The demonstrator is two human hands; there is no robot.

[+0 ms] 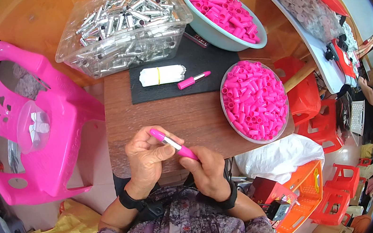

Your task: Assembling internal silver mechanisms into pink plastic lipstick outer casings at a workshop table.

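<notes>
Both hands meet over the near edge of the brown table (pixel 186 116). My left hand (pixel 147 158) pinches the upper end of a pink and silver tube (pixel 171 143), a pink cap on a silver middle. My right hand (pixel 208 168) grips its lower pink end. The tube slants from upper left to lower right. On the black mat (pixel 202 61) lies one finished pink and silver tube (pixel 193 80) beside a bundle of white sticks (pixel 161 75) held by a yellow band.
A clear bin of silver tubes (pixel 124 27) stands at the back. A teal bowl (pixel 213 34) and a clear bowl (pixel 254 99) hold several pink caps. A pink plastic chair (pixel 53 116) is left. Orange crates and red stools (pixel 311 189) sit at right.
</notes>
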